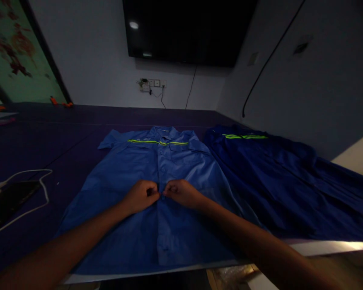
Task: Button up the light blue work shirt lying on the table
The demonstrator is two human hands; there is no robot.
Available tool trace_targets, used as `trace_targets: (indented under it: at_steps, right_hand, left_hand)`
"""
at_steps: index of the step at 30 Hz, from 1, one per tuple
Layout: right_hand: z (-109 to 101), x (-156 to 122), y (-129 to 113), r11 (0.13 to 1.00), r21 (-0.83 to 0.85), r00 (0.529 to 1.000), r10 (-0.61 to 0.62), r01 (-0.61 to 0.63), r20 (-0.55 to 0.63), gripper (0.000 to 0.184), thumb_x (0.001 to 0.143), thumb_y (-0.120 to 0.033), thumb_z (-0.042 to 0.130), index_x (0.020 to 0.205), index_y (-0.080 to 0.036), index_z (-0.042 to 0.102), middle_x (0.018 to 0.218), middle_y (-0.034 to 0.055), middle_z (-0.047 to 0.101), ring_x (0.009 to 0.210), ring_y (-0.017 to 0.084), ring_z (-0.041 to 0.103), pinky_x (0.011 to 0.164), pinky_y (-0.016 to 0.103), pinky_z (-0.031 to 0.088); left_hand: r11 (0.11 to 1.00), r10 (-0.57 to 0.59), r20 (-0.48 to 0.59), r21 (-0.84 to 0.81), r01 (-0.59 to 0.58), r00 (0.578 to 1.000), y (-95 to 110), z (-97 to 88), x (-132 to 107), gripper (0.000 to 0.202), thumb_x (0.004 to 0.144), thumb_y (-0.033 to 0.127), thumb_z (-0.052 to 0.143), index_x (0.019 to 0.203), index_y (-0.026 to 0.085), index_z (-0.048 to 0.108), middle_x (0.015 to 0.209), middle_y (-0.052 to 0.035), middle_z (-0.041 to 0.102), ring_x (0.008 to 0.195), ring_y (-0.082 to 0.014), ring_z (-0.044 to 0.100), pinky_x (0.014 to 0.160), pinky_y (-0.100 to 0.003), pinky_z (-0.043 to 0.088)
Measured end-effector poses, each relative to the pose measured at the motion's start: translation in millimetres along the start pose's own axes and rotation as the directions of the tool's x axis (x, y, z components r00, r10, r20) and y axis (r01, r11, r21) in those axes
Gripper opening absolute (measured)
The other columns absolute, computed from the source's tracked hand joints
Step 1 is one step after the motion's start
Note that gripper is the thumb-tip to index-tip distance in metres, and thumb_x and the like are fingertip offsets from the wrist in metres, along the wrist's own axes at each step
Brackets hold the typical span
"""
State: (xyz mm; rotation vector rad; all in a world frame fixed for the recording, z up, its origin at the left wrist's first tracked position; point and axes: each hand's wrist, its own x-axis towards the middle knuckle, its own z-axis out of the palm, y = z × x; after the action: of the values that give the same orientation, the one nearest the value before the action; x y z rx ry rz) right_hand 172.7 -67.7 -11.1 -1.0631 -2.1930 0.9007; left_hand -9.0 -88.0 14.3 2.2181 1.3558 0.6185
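Observation:
A blue short-sleeved shirt (121, 173) lies face up and spread flat, its collar toward the wall and a yellow-green stripe across the chest. Both hands meet at its front placket, about midway down. My left hand (142, 196) has thumb and forefinger pinched at the placket's edge. Just beside it, my right hand (181, 192) pinches the shirt's front edge from the other side. The fingertips almost touch, and a button appears to sit between them, though it is partly hidden.
A darker blue garment (260, 173) with green stripes lies to the right. On the left are a dark phone-like device (10, 203) and a white cable (46, 193). The purple-covered table (78, 121) reaches the wall, below a large black screen (190, 32) and sockets (154, 83).

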Motion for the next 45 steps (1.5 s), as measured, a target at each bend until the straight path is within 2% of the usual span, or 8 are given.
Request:
trace_targets:
  at_steps: [4, 11, 15, 20, 24, 30, 38, 45]
  right_hand:
    - [0.6, 1.1, -0.3, 0.951, -0.29, 0.992, -0.123, 0.107, -0.037, 0.004, 0.079, -0.019, 0.06, 0.081, -0.017, 0.063, 0.057, -0.0046, 0.054, 0.05, 0.008, 0.046, 0.047, 0.018, 0.026]
    - [-0.9, -5.9, -10.4, 0.926, -0.374, 0.997, -0.068, 0.049, -0.037, 0.012, 0.085, -0.022, 0.055, 0.092, -0.017, 0.062, 0.067, -0.0011, 0.06, 0.06, 0.011, 0.054, 0.053, 0.02, 0.03]
    - [5.6, -43.9, -29.8, 0.958, -0.287, 0.989, -0.066, 0.026, -0.13, 0.018, 0.086, -0.028, 0.054, 0.099, -0.019, 0.06, 0.075, 0.0003, 0.062, 0.066, 0.013, 0.057, 0.057, 0.021, 0.034]
    - [33.4, -101.1, -56.4, 0.928, -0.361, 0.983, -0.146, 0.097, -0.11, 0.035, 0.063, -0.046, 0.073, 0.086, -0.022, 0.063, 0.078, 0.0012, 0.062, 0.074, 0.018, 0.057, 0.063, 0.024, 0.036]
    - [52.3, -114.9, -60.3, 0.902, -0.431, 0.991, -0.072, 0.017, -0.113, 0.007, 0.077, -0.027, 0.063, 0.081, -0.022, 0.063, 0.083, 0.0025, 0.063, 0.081, 0.019, 0.056, 0.067, 0.025, 0.035]
    - [61.2, -113.2, -43.2, 0.971, -0.145, 0.926, 0.13, -0.192, -0.355, 0.02, 0.084, -0.024, 0.05, 0.067, -0.017, 0.057, 0.063, 0.0004, 0.056, 0.059, 0.014, 0.052, 0.056, 0.023, 0.032]
    - [63.8, -112.3, -46.7, 0.995, 0.082, 0.91, 0.085, -0.056, -0.406, 0.025, 0.086, -0.033, 0.046, 0.072, -0.018, 0.059, 0.067, 0.0025, 0.058, 0.064, 0.016, 0.053, 0.06, 0.024, 0.037]
    - [60.5, -113.1, -49.3, 0.982, 0.175, 0.936, -0.009, 0.075, -0.351, 0.035, 0.091, -0.033, 0.038, 0.071, -0.017, 0.061, 0.07, 0.0035, 0.06, 0.069, 0.016, 0.055, 0.065, 0.024, 0.039]
  left_hand:
    - [0.995, 0.031, 0.044, 0.092, -0.035, 0.999, -4.2, 3.1, 3.2, 0.044, 0.08, 0.041, 0.039, 0.044, 0.016, 0.039, 0.043, 0.0046, 0.035, 0.044, -0.0063, 0.032, 0.047, -0.021, 0.022]
    - [0.997, 0.041, 0.058, 0.069, -0.045, 0.998, 4.8, -0.8, -2.9, 0.04, 0.082, 0.034, 0.034, 0.05, 0.015, 0.049, 0.052, 0.0014, 0.049, 0.055, -0.0097, 0.045, 0.056, -0.021, 0.031]
    - [1.0, 0.029, 0.044, 0.008, -0.029, 0.999, 14.8, -2.7, -33.0, 0.02, 0.073, 0.018, 0.039, 0.066, 0.016, 0.058, 0.07, -0.0008, 0.059, 0.07, -0.0121, 0.052, 0.066, -0.021, 0.037]
    - [0.998, 0.064, 0.029, 0.019, -0.065, 0.998, 28.3, 15.0, -83.7, 0.014, 0.066, 0.014, 0.049, 0.073, 0.017, 0.06, 0.082, -0.004, 0.06, 0.082, -0.0153, 0.053, 0.074, -0.024, 0.039]
    - [0.999, -0.014, -0.006, 0.048, 0.014, 1.0, 43.2, 28.8, -101.9, 0.015, 0.065, 0.013, 0.053, 0.076, 0.018, 0.061, 0.089, -0.0049, 0.059, 0.091, -0.0181, 0.051, 0.078, -0.027, 0.039]
    - [0.992, -0.122, -0.036, 0.001, 0.122, 0.992, 53.5, 34.4, -95.9, 0.01, 0.068, 0.015, 0.052, 0.071, 0.018, 0.061, 0.088, -0.0047, 0.06, 0.09, -0.0185, 0.052, 0.079, -0.029, 0.039]
    - [0.983, -0.141, -0.144, -0.137, 0.121, 0.98, 51.1, 41.0, -96.1, 0.006, 0.07, 0.017, 0.052, 0.064, 0.018, 0.054, 0.074, -0.0026, 0.058, 0.072, -0.0152, 0.053, 0.069, -0.026, 0.041]
    - [0.962, -0.132, -0.206, -0.262, 0.075, 0.97, 43.4, 47.9, -98.6, 0.012, 0.072, 0.02, 0.048, 0.063, 0.017, 0.055, 0.068, -0.0019, 0.055, 0.066, -0.0131, 0.051, 0.064, -0.023, 0.041]
